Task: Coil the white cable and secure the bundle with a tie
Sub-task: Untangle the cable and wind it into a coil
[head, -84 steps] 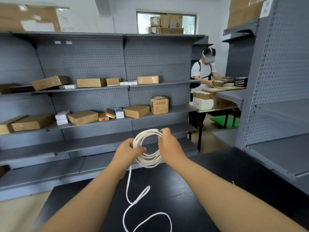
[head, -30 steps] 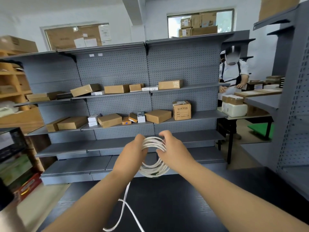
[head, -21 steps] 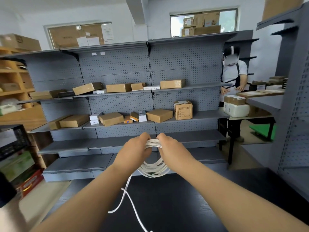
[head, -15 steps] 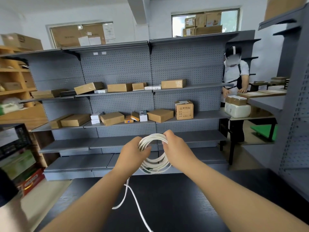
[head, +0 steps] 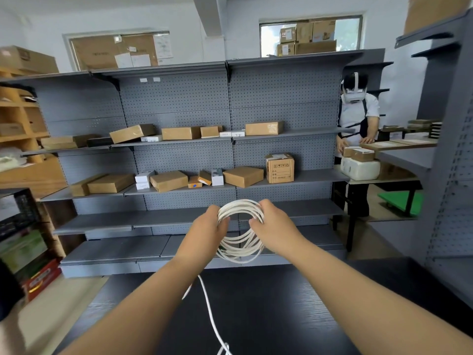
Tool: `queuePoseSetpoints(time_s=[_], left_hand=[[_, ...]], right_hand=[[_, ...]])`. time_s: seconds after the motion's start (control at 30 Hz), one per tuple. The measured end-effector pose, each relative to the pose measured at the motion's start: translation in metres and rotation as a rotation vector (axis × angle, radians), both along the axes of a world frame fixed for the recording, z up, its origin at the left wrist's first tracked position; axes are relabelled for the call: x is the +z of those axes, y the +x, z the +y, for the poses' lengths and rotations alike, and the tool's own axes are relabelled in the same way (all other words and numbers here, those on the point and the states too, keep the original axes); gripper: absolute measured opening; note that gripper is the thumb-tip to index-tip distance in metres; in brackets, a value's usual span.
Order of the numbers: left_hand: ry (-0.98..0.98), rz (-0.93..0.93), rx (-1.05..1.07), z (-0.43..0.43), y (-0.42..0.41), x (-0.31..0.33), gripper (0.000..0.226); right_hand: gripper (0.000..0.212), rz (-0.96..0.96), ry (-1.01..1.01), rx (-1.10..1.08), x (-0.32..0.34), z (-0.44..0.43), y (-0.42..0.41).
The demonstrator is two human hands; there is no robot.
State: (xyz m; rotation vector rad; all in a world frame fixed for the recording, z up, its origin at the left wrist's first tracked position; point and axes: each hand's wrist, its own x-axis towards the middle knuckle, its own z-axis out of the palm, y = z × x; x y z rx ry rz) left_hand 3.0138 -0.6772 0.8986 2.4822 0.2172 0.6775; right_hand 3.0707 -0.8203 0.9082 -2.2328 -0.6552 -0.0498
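Coil point(head: 240, 231) wider now between grips

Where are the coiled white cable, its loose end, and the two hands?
coil point(head: 240, 252), head view, lower loops.
loose tail point(head: 208, 303), head view, hanging strand.
left hand point(head: 207, 229), head view, back.
right hand point(head: 276, 226), head view, back.

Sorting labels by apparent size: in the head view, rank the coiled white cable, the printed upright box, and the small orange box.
1. coiled white cable, though nearness inflates it
2. printed upright box
3. small orange box
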Motion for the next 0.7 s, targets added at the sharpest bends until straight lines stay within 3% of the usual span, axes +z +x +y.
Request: queuePoseSetpoints(time_s=[0.13,0.33,0.5,0.7], left_hand=[[0.263,0.091,-0.024,0.012,0.003,0.009,0.017],[0.379,0.076,-0.063,0.038,-0.002,0.018,0.022],[0.162,0.063,-0.126,0.064,-0.003,0.015,0.023],[-0.198,0.291,-0.268,0.097,-0.008,0.020,0.031]], right_hand=[[0.033,-0.194,-0.140,0.085,0.007,0.011,-0.006],[0.010,-0.318,-0.304,0.105,0.010,0.033,-0.014],[0.009,-0.338,-0.300,-0.004,0.007,0.049,-0.018],[0.011,-0.347,-0.302,-0.093,0.006,0.060,-0.017]])
